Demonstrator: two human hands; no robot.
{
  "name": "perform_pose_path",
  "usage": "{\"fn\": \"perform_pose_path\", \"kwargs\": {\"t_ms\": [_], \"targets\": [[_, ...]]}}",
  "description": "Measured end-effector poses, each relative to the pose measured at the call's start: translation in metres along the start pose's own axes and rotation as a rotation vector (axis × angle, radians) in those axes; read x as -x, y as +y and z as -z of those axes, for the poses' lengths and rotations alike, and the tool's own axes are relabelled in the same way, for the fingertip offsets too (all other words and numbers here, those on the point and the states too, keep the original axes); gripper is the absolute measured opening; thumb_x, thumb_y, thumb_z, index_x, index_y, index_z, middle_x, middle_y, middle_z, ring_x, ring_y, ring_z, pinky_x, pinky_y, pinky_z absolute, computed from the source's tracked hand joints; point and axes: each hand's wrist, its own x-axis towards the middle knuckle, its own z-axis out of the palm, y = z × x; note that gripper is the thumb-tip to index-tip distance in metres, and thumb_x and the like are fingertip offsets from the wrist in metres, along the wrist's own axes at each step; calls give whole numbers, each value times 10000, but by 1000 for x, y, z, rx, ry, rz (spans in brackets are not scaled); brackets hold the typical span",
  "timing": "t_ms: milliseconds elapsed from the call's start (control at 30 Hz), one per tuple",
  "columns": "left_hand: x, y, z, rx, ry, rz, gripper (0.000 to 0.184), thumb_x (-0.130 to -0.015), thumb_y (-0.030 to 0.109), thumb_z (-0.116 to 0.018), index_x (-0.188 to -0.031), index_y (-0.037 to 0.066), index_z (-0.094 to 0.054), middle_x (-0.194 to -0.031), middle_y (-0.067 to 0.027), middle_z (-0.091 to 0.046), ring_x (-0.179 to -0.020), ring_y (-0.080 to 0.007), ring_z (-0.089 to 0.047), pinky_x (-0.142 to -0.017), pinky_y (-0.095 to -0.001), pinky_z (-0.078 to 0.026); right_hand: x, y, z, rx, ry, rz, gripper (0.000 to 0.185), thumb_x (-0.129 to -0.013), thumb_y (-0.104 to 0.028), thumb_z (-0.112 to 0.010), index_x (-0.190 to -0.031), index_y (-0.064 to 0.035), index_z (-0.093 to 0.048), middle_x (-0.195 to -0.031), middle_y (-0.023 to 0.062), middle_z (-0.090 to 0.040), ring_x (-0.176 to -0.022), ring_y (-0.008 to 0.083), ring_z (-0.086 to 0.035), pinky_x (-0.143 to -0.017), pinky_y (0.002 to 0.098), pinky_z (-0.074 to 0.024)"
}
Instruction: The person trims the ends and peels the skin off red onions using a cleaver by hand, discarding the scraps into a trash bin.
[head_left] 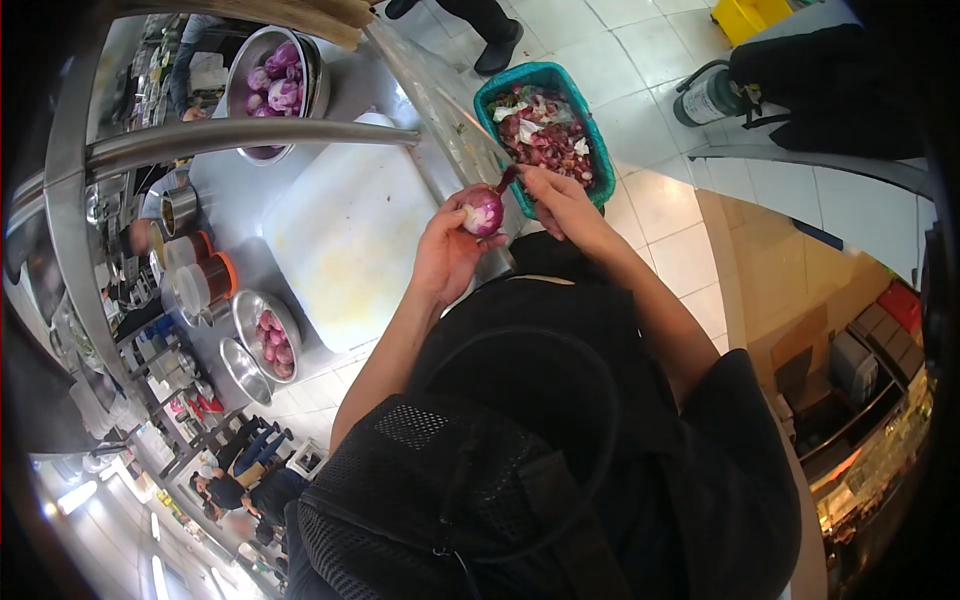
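Note:
My left hand [446, 250] is wrapped round a red onion [482, 212], partly peeled, with pale purple flesh showing. From the top of the onion a dark red strip of skin [508, 179] stretches up to my right hand [562, 203], whose fingers pinch its end. Both hands are in front of my body, past the edge of the steel counter. Just beyond them stands a teal bin [603, 160] lined with a bag and filled with red onion skins [548, 128] and scraps of paper.
A white cutting board [345, 235] lies on the steel counter. Around it are a bowl of peeled onions [285, 88], a bowl of small red onions [272, 342] and orange-rimmed containers [205, 282]. A steel rail [260, 133] crosses above. A fire extinguisher [708, 100] stands right; another person's shoe [499, 48] is behind the bin.

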Motion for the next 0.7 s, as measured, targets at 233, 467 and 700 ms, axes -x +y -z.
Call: {"fn": "perform_pose_path", "kwargs": {"t_ms": [233, 467, 700], "targets": [[-14, -5, -3, -276, 192, -63, 373, -1016, 135, -540, -1365, 6, -517, -1241, -128, -647, -1086, -247, -666, -932, -384, -557, 6, 4, 5, 432, 108, 164, 762, -1020, -542, -522, -1557, -27, -358, -959, 186, -693, -907, 266, -668, -836, 371, -502], [-13, -7, -7, -271, 166, -175, 348, -984, 155, -641, -1307, 36, -592, -1222, -81, -659, -1062, -191, -662, -906, -359, -550, 39, -41, -23, 871, 17, 86, 978, -898, -682, -576, -1571, -26, -305, -738, 219, -686, -738, 423, -696, -740, 461, -540], [-13, -11, -4, -315, 102, -199, 377, -974, 146, -661, -1334, 57, -590, -1226, -33, -659, -1105, -137, -624, -933, -326, -518, 40, -40, -30, 967, 24, 114, 956, -887, -645, -625, -1590, -87, -295, -669, 226, -608, -664, 402, -648, -673, 436, -496]]}}
